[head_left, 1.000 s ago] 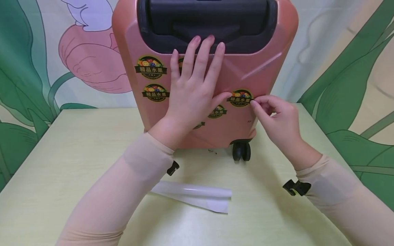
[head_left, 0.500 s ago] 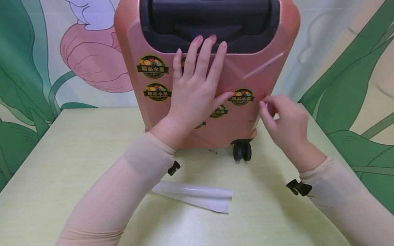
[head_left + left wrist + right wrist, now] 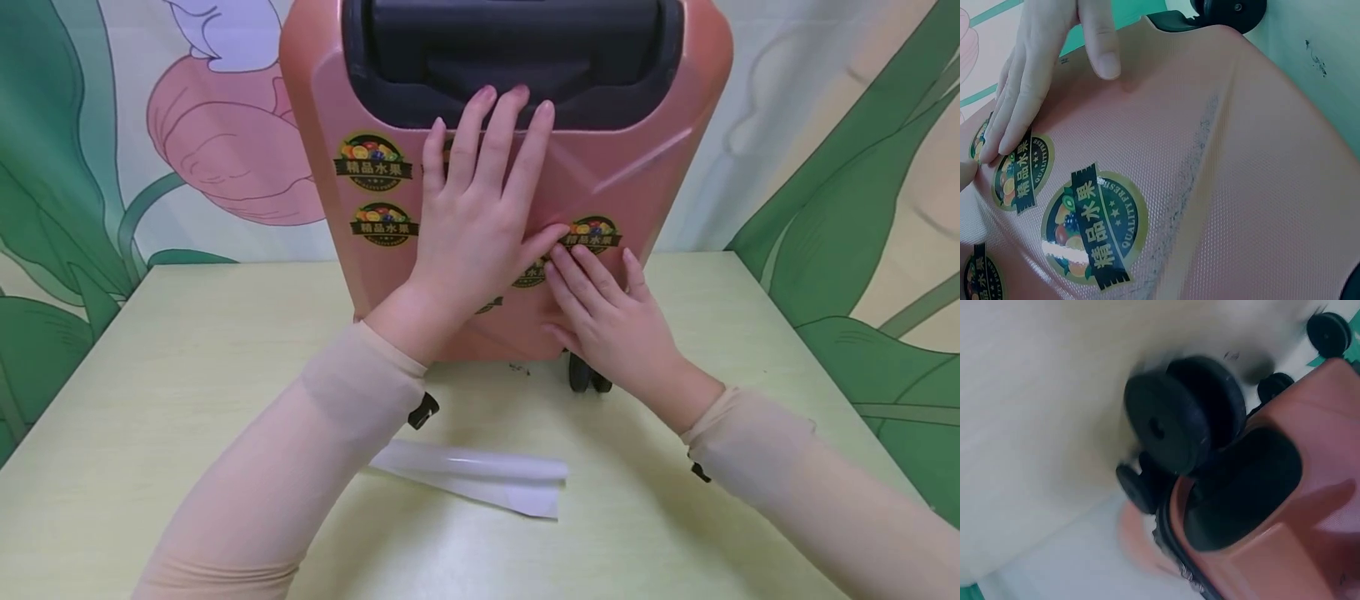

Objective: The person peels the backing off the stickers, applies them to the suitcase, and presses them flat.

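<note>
A pink suitcase [image 3: 600, 167] stands upright on the table, with several round fruit stickers on its face. My left hand [image 3: 472, 217] rests flat against the suitcase, fingers spread, its fingertips over the edge of the black handle panel [image 3: 517, 50]. Its thumb tip touches the left edge of one sticker [image 3: 596, 237]. My right hand [image 3: 618, 321] lies with straight fingers on the suitcase, fingertips between that sticker and a lower one [image 3: 528, 275]. In the left wrist view, the right hand's fingers [image 3: 1022, 100] partly cover a sticker near a larger, fully visible sticker [image 3: 1094, 228].
A partly rolled white sheet [image 3: 480, 475] lies on the table in front of the suitcase. Black double wheels [image 3: 588, 375] stick out at its lower right corner. Behind hangs a cloth printed with leaves [image 3: 847, 167].
My right hand has drawn away from the upper right sticker's edge, then come back leftward and laid its straightened fingers on the suitcase. The left hand has hardly moved.
</note>
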A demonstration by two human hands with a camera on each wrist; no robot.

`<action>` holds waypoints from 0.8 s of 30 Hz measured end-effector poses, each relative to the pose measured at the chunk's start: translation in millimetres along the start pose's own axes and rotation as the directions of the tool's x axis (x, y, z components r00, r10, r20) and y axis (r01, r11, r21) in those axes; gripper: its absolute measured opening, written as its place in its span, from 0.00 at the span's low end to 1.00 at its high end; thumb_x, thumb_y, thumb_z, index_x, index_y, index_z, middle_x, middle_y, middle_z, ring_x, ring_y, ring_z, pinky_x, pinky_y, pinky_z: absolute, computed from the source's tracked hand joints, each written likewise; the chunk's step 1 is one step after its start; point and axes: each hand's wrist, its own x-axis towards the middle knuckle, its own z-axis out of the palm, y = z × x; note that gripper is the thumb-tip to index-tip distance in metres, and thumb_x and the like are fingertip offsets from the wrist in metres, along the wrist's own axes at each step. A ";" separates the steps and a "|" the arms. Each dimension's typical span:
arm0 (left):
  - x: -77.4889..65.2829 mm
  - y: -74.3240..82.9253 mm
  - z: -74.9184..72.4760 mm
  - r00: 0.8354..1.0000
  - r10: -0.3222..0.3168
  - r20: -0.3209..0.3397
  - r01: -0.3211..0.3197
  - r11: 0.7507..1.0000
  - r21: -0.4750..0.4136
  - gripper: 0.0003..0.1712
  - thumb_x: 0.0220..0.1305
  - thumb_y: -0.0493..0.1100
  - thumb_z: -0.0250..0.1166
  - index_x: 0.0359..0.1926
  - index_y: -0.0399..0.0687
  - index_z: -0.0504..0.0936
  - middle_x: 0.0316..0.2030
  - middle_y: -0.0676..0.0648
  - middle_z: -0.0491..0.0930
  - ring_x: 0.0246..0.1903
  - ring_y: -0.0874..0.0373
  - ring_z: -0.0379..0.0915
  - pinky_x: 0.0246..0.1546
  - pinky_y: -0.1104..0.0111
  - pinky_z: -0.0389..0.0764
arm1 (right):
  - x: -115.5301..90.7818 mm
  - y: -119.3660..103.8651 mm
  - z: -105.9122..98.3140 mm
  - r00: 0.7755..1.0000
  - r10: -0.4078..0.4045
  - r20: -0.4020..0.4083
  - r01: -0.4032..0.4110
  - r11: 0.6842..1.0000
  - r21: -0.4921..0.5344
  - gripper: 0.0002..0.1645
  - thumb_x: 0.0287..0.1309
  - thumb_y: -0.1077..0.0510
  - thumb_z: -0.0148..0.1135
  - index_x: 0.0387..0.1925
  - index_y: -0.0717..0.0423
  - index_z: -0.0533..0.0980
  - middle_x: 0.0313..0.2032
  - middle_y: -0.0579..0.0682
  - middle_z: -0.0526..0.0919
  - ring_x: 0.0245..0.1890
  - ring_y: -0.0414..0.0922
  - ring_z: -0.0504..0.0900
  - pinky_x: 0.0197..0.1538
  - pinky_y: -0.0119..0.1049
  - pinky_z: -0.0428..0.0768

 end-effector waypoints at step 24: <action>-0.5 -4.5 0.2 0.999 0.026 -0.042 -0.029 0.998 -0.054 0.43 0.60 0.65 0.54 0.67 0.41 0.60 0.65 0.38 0.58 0.67 0.44 0.44 0.66 0.50 0.35 | -23.0 17.6 -7.7 0.981 0.190 -0.025 -0.191 0.981 -0.040 0.41 0.68 0.37 0.37 0.69 0.62 0.54 0.72 0.50 0.41 0.71 0.45 0.41 0.67 0.51 0.38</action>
